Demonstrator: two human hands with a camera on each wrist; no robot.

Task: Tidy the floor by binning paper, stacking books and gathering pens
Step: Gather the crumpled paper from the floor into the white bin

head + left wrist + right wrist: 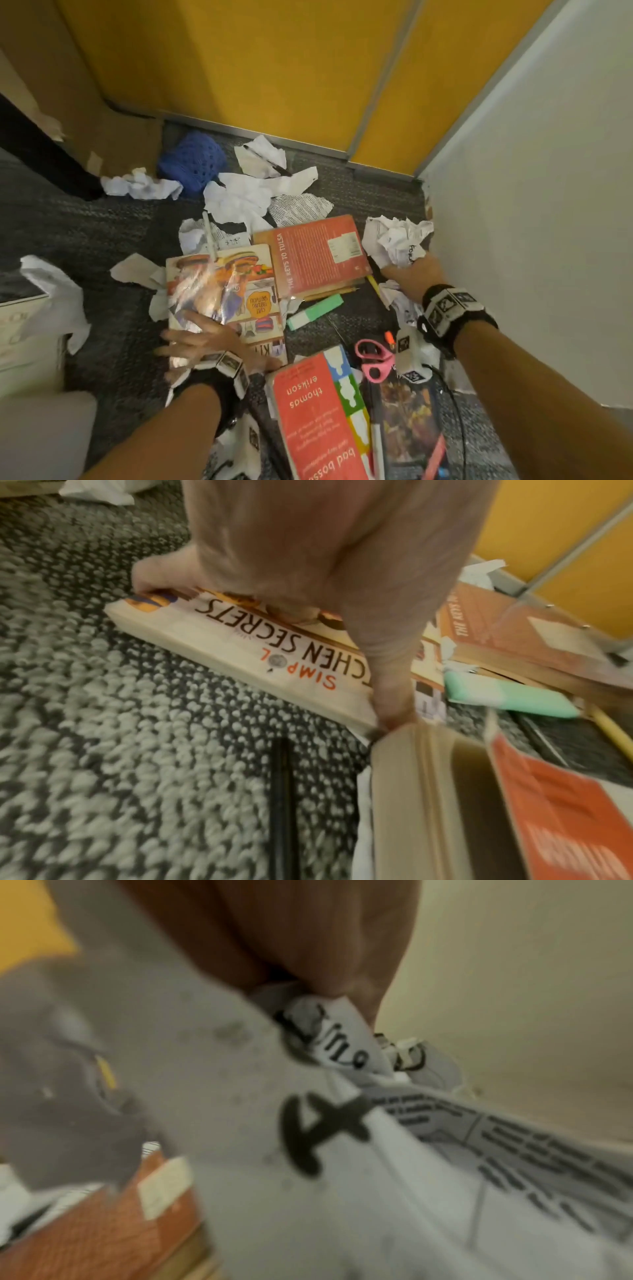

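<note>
A cookbook (222,291) with "Kitchen Secrets" on its cover (260,642) lies on the grey carpet. My left hand (205,339) rests on its near end with fingers spread; the thumb (390,710) reaches one corner and a fingertip (147,585) the opposite edge. By the white wall, my right hand (407,270) grips a crumpled printed paper (397,240), and the right wrist view shows the paper (329,1034) pinched in its fingers. Two red books lie nearby, one far (315,253) and one near (318,411). Several more paper scraps (239,195) are scattered behind them.
A green highlighter (315,310), yellow pencil (375,286), pink scissors (375,359), a white pen (209,236) and a black pen (267,161) lie among the papers. A dark book (411,418) sits at the right. A blue mesh holder (191,161), cardboard box (113,144) and white box (24,329) stand to the left.
</note>
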